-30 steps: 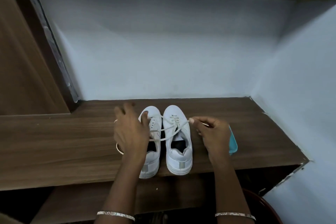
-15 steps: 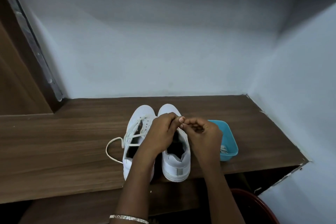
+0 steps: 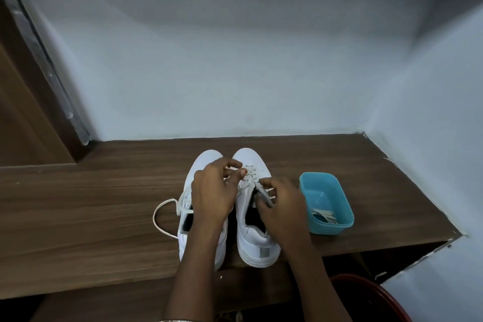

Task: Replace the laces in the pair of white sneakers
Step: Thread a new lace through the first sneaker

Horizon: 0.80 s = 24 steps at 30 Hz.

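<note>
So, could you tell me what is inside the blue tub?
White laces lie bunched at the near end of the tub; its near wall covers part of them, so their number is unclear.

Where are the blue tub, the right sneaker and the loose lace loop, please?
blue tub (image 3: 326,229), head view, on its front wall.
right sneaker (image 3: 257,242), head view, on its heel.
loose lace loop (image 3: 170,200), head view, on the top strand of the loop.

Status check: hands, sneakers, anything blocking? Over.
Left hand pinches the lace over the right sneaker; right hand grips it at the eyelets. Left sneaker half-laced, loose end on the shelf. Blue tub beside, not blocking.
</note>
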{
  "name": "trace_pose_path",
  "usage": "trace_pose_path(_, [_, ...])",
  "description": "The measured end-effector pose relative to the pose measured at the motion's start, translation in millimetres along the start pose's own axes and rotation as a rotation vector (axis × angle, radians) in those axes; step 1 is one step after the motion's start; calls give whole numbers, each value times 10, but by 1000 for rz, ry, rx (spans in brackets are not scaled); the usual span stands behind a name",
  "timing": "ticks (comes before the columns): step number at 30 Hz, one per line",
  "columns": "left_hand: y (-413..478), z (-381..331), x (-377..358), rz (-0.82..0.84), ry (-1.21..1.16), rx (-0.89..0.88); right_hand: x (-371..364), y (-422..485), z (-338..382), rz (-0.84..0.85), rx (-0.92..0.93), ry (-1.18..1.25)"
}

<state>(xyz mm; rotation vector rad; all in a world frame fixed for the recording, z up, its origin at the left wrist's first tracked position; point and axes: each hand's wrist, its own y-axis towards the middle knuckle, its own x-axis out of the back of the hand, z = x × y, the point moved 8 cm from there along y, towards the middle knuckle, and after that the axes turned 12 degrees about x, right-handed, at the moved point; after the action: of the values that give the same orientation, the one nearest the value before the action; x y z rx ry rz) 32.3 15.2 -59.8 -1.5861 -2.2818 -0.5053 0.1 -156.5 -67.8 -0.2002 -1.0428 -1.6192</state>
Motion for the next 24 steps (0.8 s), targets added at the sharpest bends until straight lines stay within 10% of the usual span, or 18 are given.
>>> trace_pose_path(24, [66,19,-398,128,196,5,-146,1,-475,-136,-329,313])
